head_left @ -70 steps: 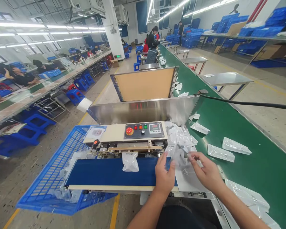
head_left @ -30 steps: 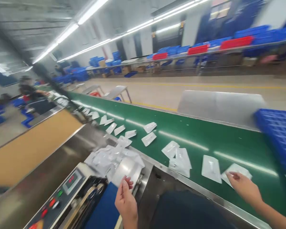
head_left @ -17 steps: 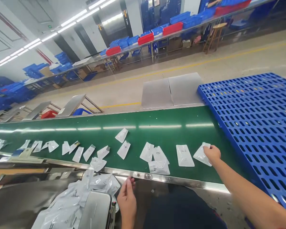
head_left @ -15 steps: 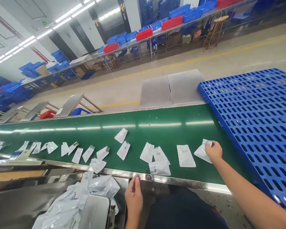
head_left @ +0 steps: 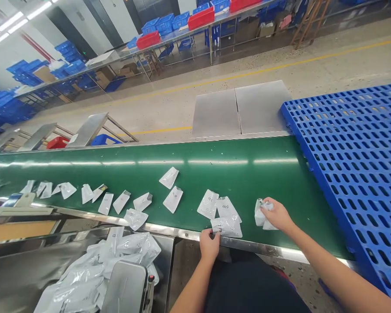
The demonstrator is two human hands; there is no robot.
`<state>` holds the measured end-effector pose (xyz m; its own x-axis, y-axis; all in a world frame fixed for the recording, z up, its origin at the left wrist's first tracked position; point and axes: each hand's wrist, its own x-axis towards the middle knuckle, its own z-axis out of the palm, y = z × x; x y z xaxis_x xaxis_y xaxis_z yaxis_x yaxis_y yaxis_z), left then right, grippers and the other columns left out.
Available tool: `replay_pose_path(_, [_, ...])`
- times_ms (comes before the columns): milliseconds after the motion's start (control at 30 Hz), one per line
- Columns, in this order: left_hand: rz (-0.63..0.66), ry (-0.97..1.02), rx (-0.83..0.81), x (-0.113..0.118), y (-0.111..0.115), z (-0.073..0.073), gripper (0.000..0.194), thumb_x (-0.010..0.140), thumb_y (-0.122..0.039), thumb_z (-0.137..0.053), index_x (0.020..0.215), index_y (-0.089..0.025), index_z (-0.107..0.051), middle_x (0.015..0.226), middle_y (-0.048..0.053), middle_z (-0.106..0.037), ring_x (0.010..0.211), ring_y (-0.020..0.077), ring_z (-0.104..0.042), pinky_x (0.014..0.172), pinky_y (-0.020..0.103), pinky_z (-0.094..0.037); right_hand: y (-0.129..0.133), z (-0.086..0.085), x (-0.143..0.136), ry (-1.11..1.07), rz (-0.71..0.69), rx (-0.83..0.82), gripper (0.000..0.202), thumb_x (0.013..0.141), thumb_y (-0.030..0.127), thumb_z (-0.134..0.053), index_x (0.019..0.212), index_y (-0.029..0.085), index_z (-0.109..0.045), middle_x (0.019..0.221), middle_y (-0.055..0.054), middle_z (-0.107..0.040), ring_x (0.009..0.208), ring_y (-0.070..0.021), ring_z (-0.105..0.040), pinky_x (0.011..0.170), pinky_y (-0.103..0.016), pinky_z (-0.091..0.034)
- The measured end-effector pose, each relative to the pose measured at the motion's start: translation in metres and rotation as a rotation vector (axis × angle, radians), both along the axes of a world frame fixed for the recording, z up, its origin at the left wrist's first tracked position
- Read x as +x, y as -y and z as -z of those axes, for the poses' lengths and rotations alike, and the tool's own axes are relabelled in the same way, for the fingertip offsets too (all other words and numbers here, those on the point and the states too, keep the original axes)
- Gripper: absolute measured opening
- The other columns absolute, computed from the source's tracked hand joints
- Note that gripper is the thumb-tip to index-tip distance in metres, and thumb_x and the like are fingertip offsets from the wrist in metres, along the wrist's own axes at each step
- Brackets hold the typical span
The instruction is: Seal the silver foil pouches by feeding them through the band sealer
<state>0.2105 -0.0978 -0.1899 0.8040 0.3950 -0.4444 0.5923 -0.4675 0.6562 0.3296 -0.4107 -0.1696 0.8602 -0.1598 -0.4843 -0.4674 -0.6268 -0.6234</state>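
Note:
My right hand (head_left: 276, 214) is closed over the green conveyor belt (head_left: 195, 150), gripping two overlapping white pouches (head_left: 259, 214), partly covered by my fingers. To the left, my left hand (head_left: 210, 244) is at the belt's near metal rim, its thumb and fingers closed on the corner of a printed white pouch (head_left: 228, 227). Behind that pouch, two others overlap: one white pouch (head_left: 207, 203) and another white pouch (head_left: 227, 208). Farther left lie two more, a white pouch (head_left: 173, 200) and a white pouch (head_left: 169, 177).
Several more pouches lie along the belt to the left. A heap of filled white pouches (head_left: 81, 278) is at the lower left, beside a metal plate (head_left: 129, 284). A slotted blue plastic pallet (head_left: 355, 148) borders the belt's right end. Steel tables (head_left: 215, 114) stand beyond the belt.
My right hand has moved left and now holds the pouch that lay alone together with its first one. My left hand has moved right, to the nearest pouch of the group.

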Motion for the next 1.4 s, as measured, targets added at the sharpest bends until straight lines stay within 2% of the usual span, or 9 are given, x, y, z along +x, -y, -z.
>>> replay_pose_path(200, [0.236,0.248,-0.144,0.007,0.020,-0.019,0.022,0.099,-0.030,-0.061,0.104,-0.021,-0.080,0.132,0.016,-0.073,0.125,0.0301,-0.068,0.115,0.047,-0.051,-0.085,-0.027,-0.034,0.176,-0.643,0.092,0.069,0.071,0.040,-0.085,0.136,0.026,-0.071,0.119,-0.010,-0.080,0.106,-0.0306,-0.072,0.095,-0.036,-0.051])
replay_pose_path(300, [0.347,0.367,-0.224,0.015,0.022,-0.031,0.028,0.103,-0.030,-0.055,0.110,-0.021,-0.081,0.126,0.015,-0.076,0.119,0.0280,-0.071,0.110,0.044,-0.055,-0.115,-0.021,-0.037,0.206,-0.723,0.051,0.032,0.082,0.035,-0.076,0.111,0.023,-0.081,0.107,-0.011,-0.079,0.102,-0.0289,-0.072,0.095,-0.037,-0.051])
replay_pose_path(400, [0.238,0.408,-0.194,0.025,0.012,-0.038,0.035,0.105,-0.034,-0.053,0.123,-0.019,-0.079,0.132,0.017,-0.075,0.113,0.0282,-0.073,0.101,0.043,-0.060,-0.103,-0.010,-0.038,0.248,-0.582,0.136,0.015,0.086,0.036,-0.070,0.081,0.023,-0.077,0.112,-0.012,-0.079,0.107,-0.0292,-0.072,0.099,-0.039,-0.053])
replay_pose_path(633, [0.164,0.277,-0.096,0.093,0.009,-0.016,0.049,0.098,-0.034,-0.062,0.143,-0.017,-0.070,0.150,0.018,-0.068,0.147,0.0337,-0.056,0.127,0.049,-0.038,-0.071,-0.001,0.000,0.007,0.061,0.230,0.031,0.067,0.044,-0.082,0.088,0.022,-0.077,0.093,-0.008,-0.083,0.092,-0.0295,-0.075,0.082,-0.036,-0.056])
replay_pose_path(800, [0.115,0.156,-0.148,0.133,0.032,0.006,0.046,0.094,-0.028,-0.065,0.136,-0.011,-0.074,0.122,0.022,-0.078,0.120,0.0365,-0.070,0.113,0.051,-0.049,-0.078,-0.002,0.022,-0.021,0.060,0.276,0.031,0.070,0.048,-0.080,0.081,0.020,-0.071,0.071,-0.001,-0.075,0.069,-0.0214,-0.069,0.062,-0.029,-0.051])
replay_pose_path(1000, [0.120,0.173,-0.281,0.103,0.028,0.003,0.027,0.100,-0.037,-0.062,0.103,-0.019,-0.081,0.105,0.011,-0.081,0.096,0.0260,-0.072,0.095,0.040,-0.056,-0.094,-0.025,0.006,-0.192,0.121,0.747,0.090,0.059,0.044,-0.100,0.139,0.020,-0.067,0.098,-0.006,-0.083,0.080,-0.0233,-0.077,0.075,-0.034,-0.062])
replay_pose_path(1133, [0.063,0.171,-0.346,0.074,0.010,-0.002,0.037,0.101,-0.048,-0.062,0.096,-0.017,-0.082,0.088,0.007,-0.081,0.081,0.0228,-0.072,0.080,0.035,-0.059,-0.123,-0.018,0.016,-0.283,-0.005,0.701,0.066,0.058,0.053,-0.099,0.109,0.017,-0.078,0.097,-0.011,-0.082,0.083,-0.0271,-0.077,0.076,-0.037,-0.063])
replay_pose_path(1267, [-0.177,0.202,-0.233,0.054,-0.036,-0.010,0.034,0.096,-0.048,-0.072,0.106,-0.018,-0.083,0.106,0.011,-0.083,0.098,0.0265,-0.077,0.092,0.038,-0.060,-0.149,-0.007,0.022,-0.033,-0.289,0.560,0.047,0.057,0.060,-0.095,0.073,0.020,-0.076,0.114,-0.012,-0.082,0.100,-0.0308,-0.077,0.087,-0.037,-0.062])
replay_pose_path(1400, [-0.624,0.217,0.082,0.048,-0.118,-0.024,0.046,0.107,-0.042,-0.058,0.143,-0.016,-0.068,0.154,0.020,-0.064,0.145,0.0314,-0.058,0.121,0.044,-0.045,-0.184,-0.003,0.015,-0.145,-0.205,0.677,0.050,0.069,0.061,-0.092,0.095,0.021,-0.079,0.096,-0.008,-0.083,0.089,-0.0287,-0.079,0.080,-0.037,-0.064])
